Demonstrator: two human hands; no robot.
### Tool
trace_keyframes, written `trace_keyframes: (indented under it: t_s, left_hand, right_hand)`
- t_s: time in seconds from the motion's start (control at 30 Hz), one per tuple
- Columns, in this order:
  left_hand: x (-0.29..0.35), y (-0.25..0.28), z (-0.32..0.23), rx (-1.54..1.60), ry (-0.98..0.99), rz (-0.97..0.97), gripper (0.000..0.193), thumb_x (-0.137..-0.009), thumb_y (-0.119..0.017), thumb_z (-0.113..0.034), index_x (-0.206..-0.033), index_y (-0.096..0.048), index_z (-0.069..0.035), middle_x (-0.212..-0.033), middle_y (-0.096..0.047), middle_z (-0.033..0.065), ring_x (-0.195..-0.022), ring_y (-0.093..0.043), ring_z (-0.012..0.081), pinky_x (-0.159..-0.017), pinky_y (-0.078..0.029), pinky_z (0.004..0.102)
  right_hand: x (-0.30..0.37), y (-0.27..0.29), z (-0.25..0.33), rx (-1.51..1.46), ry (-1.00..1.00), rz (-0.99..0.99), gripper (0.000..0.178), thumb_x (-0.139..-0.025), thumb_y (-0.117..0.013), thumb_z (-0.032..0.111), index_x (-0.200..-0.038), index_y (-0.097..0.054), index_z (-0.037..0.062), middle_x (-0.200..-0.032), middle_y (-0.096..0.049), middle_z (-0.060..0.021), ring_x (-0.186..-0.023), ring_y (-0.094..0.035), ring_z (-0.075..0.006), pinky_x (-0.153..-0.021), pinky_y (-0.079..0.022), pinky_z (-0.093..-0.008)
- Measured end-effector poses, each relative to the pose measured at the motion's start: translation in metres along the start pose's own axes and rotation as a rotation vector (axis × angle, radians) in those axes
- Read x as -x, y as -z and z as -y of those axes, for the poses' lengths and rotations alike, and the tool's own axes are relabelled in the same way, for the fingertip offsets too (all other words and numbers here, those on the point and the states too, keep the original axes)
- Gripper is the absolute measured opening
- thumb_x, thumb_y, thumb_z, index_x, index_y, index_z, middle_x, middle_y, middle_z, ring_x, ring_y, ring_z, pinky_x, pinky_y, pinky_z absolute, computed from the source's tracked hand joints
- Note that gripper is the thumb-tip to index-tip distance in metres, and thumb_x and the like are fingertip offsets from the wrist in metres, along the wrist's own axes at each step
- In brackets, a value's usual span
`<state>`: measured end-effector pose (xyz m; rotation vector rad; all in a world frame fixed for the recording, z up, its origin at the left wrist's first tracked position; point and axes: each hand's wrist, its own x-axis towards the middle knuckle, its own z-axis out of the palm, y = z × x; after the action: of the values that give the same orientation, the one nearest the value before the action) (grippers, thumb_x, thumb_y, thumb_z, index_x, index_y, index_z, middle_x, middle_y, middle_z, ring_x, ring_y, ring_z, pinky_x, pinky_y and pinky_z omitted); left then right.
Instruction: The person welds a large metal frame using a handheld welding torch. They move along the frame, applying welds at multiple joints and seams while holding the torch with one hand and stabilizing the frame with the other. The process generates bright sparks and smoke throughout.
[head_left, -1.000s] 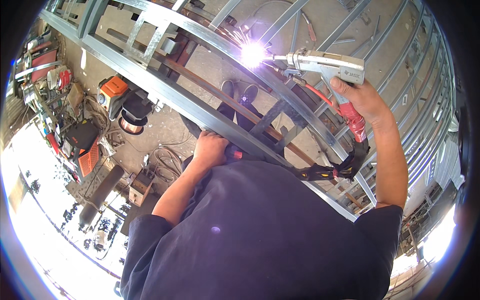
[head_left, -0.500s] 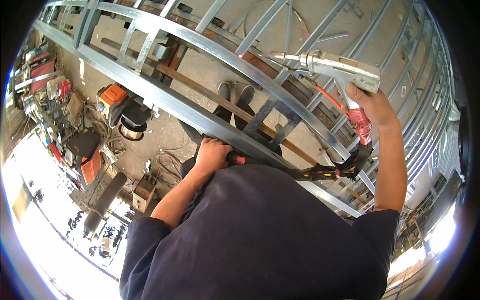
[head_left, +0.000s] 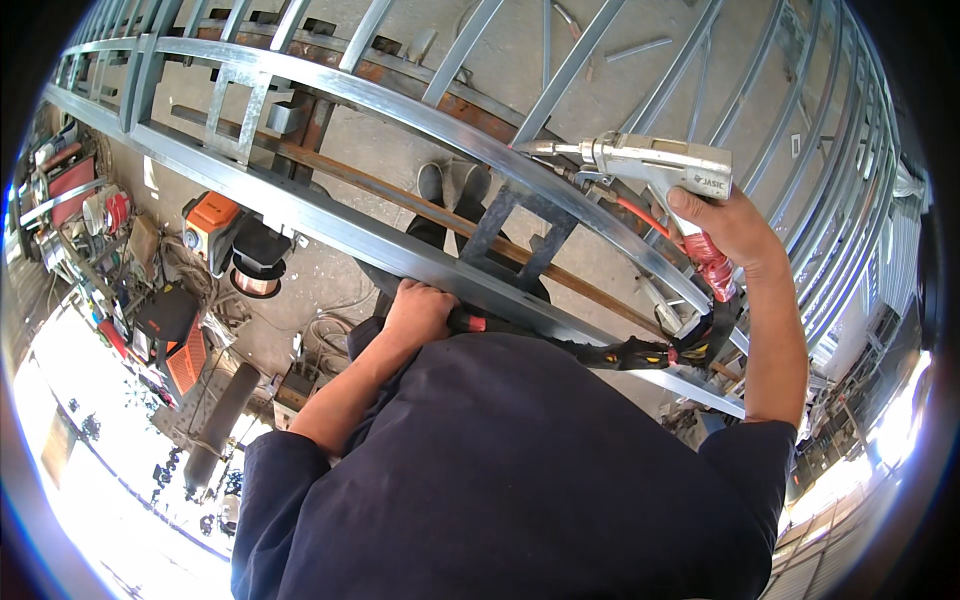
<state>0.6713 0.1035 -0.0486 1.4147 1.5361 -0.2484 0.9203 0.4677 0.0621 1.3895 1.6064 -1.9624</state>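
My right hand [head_left: 735,225] is wrapped round the handle of a silver welding gun [head_left: 655,160], its grip bound in red tape. The gun's thin nozzle points left, its tip at or very near the inner edge of a curved galvanized steel rail [head_left: 400,100], where a crossbar meets it. A thick black-wrapped cable [head_left: 640,352] runs from the handle back toward my waist. Close to my body, my left hand [head_left: 420,311] is closed over the near straight steel rail [head_left: 350,222]. Its fingertips are partly hidden. A black piece with a red band [head_left: 468,322] lies beside that hand.
Metal ladder-like brackets [head_left: 525,235] join the two rails, and a rusty bar [head_left: 400,195] runs between them over my feet. Many crossbars spread to the right. On the left floor stand an orange-and-black machine [head_left: 212,225], a wire spool [head_left: 256,282], coiled cables [head_left: 325,335] and tools.
My right hand has brought the welding gun leftward and closer to the curved rail, so its tip meets the crossbar joint. The view has shifted a little. My left hand keeps its hold.
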Motion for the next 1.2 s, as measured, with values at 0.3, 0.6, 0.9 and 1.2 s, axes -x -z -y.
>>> trace_keyframes:
  t_s: [0.3, 0.6, 0.9, 1.2]
  left_hand:
    - [0.004, 0.012, -0.009, 0.023, -0.013, 0.011, 0.032, -0.072, -0.075, -0.023, -0.103, -0.078, -0.016, -0.101, -0.075, 0.0124, -0.107, -0.069, 0.0304, -0.100, -0.043, 0.0447]
    - [0.003, 0.015, -0.012, 0.053, -0.023, 0.034, 0.029, -0.072, -0.071, -0.017, -0.100, -0.077, -0.012, -0.100, -0.075, 0.0134, -0.107, -0.069, 0.0311, -0.099, -0.043, 0.0453]
    - [-0.001, -0.001, -0.002, 0.043, -0.034, 0.011, 0.047, -0.072, -0.079, -0.045, -0.107, -0.079, -0.014, -0.107, -0.075, 0.0117, -0.114, -0.067, 0.0303, -0.108, -0.039, 0.0469]
    - [-0.003, 0.005, -0.004, 0.022, -0.033, 0.030, 0.046, -0.071, -0.080, -0.041, -0.108, -0.079, -0.013, -0.108, -0.075, 0.0133, -0.116, -0.066, 0.0307, -0.108, -0.040, 0.0467]
  right_hand:
    - [-0.002, 0.005, -0.002, 0.034, -0.036, -0.005, 0.068, -0.089, -0.078, 0.050, -0.131, -0.064, -0.0024, -0.104, -0.072, -0.0134, -0.087, -0.069, -0.0202, -0.079, -0.058, -0.0338]
    - [-0.003, -0.001, 0.005, 0.019, -0.014, -0.078, 0.065, -0.087, -0.081, 0.046, -0.127, -0.064, -0.0027, -0.098, -0.073, -0.0137, -0.076, -0.070, -0.0193, -0.066, -0.059, -0.0321]
    - [0.000, 0.002, 0.004, 0.002, -0.030, -0.045, 0.062, -0.089, -0.080, 0.044, -0.126, -0.064, -0.0024, -0.098, -0.072, -0.0128, -0.078, -0.070, -0.0189, -0.068, -0.059, -0.0317]
    - [0.003, 0.004, -0.003, -0.004, -0.024, -0.047, 0.071, -0.085, -0.082, 0.048, -0.132, -0.063, -0.0024, -0.102, -0.072, -0.0131, -0.081, -0.068, -0.0190, -0.070, -0.059, -0.0321]
